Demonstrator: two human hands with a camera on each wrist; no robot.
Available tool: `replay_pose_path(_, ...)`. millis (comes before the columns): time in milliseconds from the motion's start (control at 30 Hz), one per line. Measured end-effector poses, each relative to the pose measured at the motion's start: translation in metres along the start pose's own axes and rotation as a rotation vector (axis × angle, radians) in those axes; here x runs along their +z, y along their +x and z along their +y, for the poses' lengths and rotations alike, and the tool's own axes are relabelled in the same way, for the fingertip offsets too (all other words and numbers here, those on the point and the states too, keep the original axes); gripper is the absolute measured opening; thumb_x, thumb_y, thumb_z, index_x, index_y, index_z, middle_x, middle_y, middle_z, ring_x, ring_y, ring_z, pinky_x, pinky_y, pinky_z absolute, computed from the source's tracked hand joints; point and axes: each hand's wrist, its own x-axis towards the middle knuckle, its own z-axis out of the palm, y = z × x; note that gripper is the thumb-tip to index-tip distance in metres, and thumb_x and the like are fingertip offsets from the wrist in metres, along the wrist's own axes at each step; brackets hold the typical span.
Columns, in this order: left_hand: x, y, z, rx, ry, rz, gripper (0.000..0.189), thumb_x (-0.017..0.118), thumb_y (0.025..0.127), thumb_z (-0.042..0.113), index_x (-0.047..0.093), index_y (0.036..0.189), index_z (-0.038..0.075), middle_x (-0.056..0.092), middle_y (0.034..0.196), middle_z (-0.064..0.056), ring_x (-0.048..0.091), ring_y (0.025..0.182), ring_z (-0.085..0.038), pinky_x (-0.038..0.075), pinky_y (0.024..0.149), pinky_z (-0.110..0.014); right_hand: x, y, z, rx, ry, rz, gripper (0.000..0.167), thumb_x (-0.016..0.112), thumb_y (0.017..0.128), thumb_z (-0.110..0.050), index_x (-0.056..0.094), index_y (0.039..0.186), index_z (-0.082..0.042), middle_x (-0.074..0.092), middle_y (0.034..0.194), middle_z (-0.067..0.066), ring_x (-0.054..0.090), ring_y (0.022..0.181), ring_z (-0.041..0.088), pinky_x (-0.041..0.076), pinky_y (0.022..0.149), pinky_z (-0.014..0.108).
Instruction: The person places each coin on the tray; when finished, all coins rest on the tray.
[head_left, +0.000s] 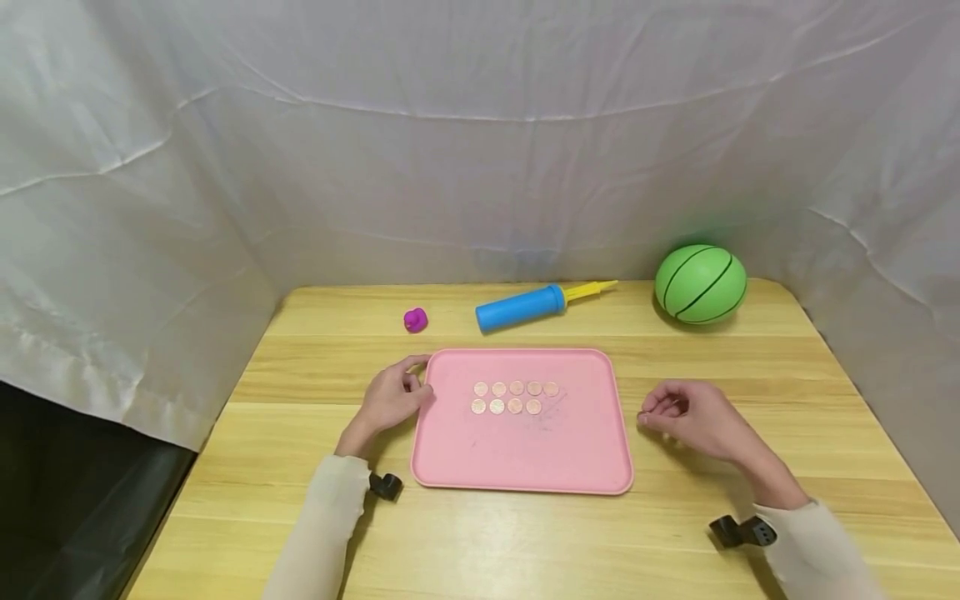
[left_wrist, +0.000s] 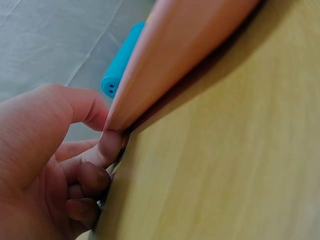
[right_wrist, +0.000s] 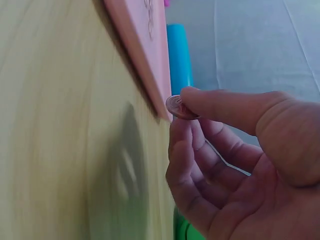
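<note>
A pink tray (head_left: 525,458) lies on the table with several copper-coloured coins (head_left: 515,406) set out in two rows on it. My left hand (head_left: 392,397) pinches the tray's left rim between thumb and index finger, the other fingers curled just below it. To the right of the tray, my right hand (head_left: 693,417) is raised over the table. In the right wrist view its thumb and fingertips pinch a single coin (right_wrist: 176,107), held by its edge with one face partly showing.
Behind the tray lie a small purple rubber duck (head_left: 416,320) and a blue hand pump (head_left: 519,308) with a yellow nozzle. A green ball (head_left: 701,285) with black lines sits at the back right. Pale grey curtains (head_left: 480,167) surround the wooden table (head_left: 480,542).
</note>
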Motion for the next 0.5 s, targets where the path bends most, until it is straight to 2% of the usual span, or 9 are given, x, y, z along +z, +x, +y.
replay_pose_path(300, 0.0, 0.0, 0.0, 0.014, 0.005, 0.01, 0.058, 0.071, 0.094, 0.015, 0.063, 0.151, 0.01, 0.064, 0.067, 0.003, 0.051, 0.057, -0.011, 0.038, 0.061, -0.025, 0.019, 0.017, -0.024, 0.039, 0.095, -0.049, 0.024, 0.087, 0.093, -0.026, 0.079, 0.103, -0.007, 0.078, 0.094, 0.007, 0.073, 0.081, 0.019, 0.06, 0.068, 0.028)
replay_pose_path(500, 0.0, 0.0, 0.0, 0.023, 0.004, 0.011, 0.057, 0.071, 0.094, 0.015, 0.063, 0.151, 0.01, 0.063, 0.066, 0.004, 0.05, 0.057, -0.011, 0.038, 0.062, -0.025, 0.033, 0.028, -0.037, 0.035, 0.102, -0.089, 0.018, 0.087, 0.093, -0.026, 0.081, 0.1, -0.01, 0.079, 0.093, 0.006, 0.07, 0.078, 0.019, 0.058, 0.065, 0.027)
